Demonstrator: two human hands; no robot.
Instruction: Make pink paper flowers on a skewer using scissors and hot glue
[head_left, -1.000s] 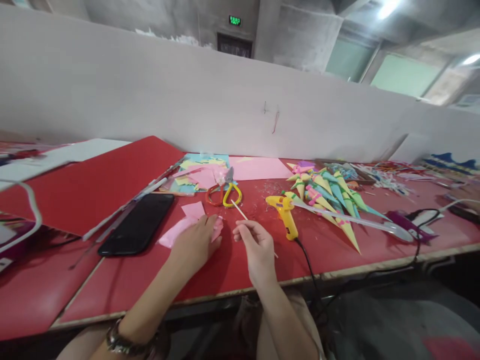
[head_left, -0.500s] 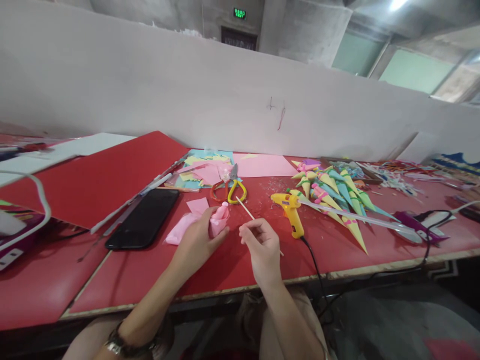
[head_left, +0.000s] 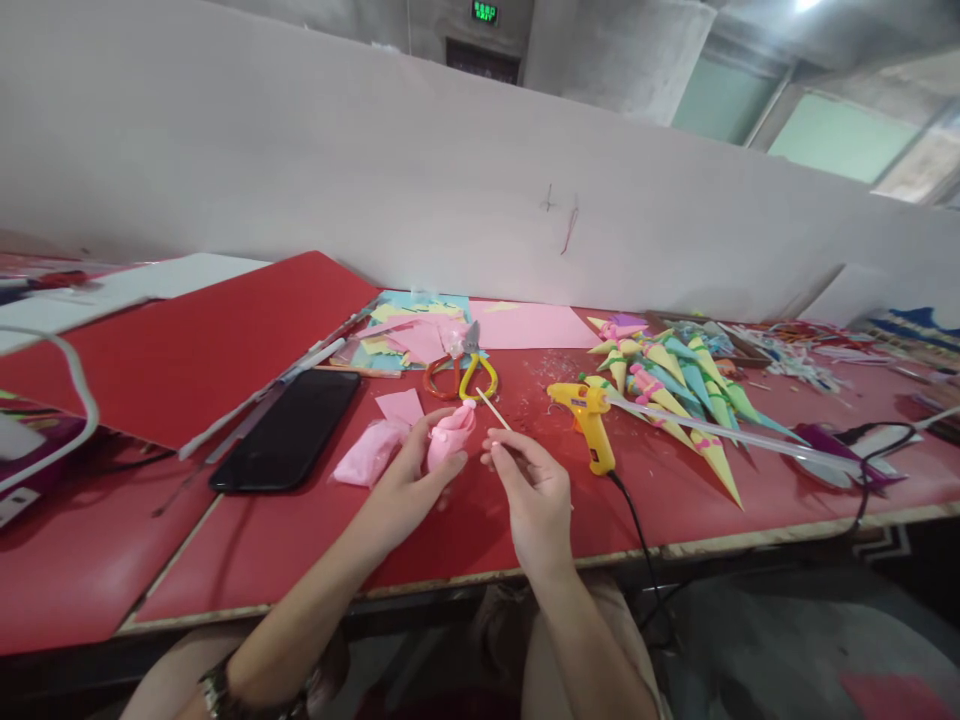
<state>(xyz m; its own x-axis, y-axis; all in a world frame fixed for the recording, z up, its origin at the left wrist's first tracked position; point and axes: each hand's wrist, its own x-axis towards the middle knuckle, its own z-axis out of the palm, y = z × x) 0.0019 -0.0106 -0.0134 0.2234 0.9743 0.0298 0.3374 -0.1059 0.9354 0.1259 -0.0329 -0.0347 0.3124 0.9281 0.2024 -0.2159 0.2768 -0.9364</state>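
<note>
My left hand (head_left: 409, 478) is wrapped around a small pink clay figure (head_left: 450, 438), which has folds and a paler little ball at its top. Just to the right, my right hand (head_left: 534, 492) has thumb and forefinger pinched together; a tiny pale bit may sit at the fingertips, too small to name. Behind that hand a thin wooden stick (head_left: 491, 407) lies slanted on the table, partly hidden. A pink clay packet (head_left: 367, 455) rests left of my left hand, beside a pink paper square (head_left: 401, 406). Beyond the figure lie pliers (head_left: 477, 375) with yellow and red handles.
A yellow glue gun (head_left: 591, 425) with a black cord lies to the right. Past it are several yellow, green and blue cones (head_left: 686, 390). A black phone (head_left: 289, 435) and a red board (head_left: 225, 340) lie left. Pink paper sheets (head_left: 532, 325) lie near the white partition (head_left: 420, 170).
My left hand has turned and shifted slightly right, so more of the pink figure shows. My right hand has moved a little right, still pinched. The view has shifted slightly.
</note>
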